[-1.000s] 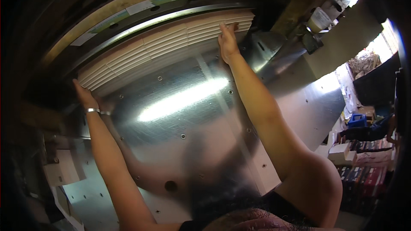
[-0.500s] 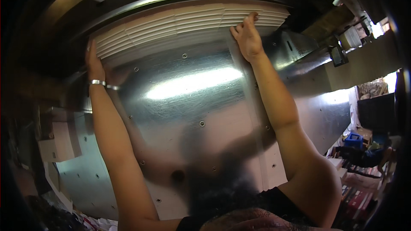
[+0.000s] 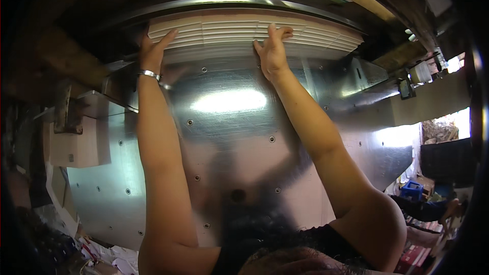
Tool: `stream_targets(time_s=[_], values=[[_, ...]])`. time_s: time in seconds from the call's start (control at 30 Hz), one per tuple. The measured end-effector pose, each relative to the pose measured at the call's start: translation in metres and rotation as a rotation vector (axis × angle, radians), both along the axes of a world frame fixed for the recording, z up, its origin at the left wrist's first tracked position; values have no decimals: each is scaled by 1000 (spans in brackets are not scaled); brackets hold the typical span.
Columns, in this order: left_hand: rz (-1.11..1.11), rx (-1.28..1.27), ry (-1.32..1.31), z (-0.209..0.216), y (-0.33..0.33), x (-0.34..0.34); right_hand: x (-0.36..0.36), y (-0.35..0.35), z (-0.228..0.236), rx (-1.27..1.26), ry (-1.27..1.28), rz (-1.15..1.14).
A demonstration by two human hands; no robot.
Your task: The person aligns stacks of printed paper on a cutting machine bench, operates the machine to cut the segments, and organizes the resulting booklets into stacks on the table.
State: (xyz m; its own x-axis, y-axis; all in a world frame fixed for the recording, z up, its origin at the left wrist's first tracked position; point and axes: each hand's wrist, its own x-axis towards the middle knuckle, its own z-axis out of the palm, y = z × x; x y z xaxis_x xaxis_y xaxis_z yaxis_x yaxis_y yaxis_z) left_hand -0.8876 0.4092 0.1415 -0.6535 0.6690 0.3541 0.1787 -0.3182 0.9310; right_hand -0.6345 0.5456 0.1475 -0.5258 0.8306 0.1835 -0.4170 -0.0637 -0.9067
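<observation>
A long row of pale paper stacks (image 3: 219, 31), layered like folded sheets or thin booklets, lies at the far side of a shiny metal table (image 3: 229, 130), against a dark machine opening. My left hand (image 3: 153, 53), with a silver bracelet at the wrist, is at the row's left end. Its thumb stretches along the front edge while the other fingers are partly hidden at the end. My right hand (image 3: 273, 55) rests against the front edge near the middle of the row, its fingers spread. Neither hand is closed around a stack.
A bright metal bar (image 3: 224, 3) runs across above the stacks. To the left stands a pale box (image 3: 76, 145) beside a metal side table (image 3: 112, 188). Loose papers (image 3: 114, 257) lie at lower left. On the right are a blue crate (image 3: 411, 190) and another person's arm (image 3: 428, 209).
My right hand has shifted left along the stacks, from near their right part toward the middle. My left thumb now reaches over the front edge. The whole view has shifted slightly.
</observation>
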Motion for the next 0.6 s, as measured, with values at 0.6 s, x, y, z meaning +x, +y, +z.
stream_targets(time_s=[0.6], values=[[22, -66, 46, -12, 3, -22, -49, -64, -20, 390, -315, 38]])
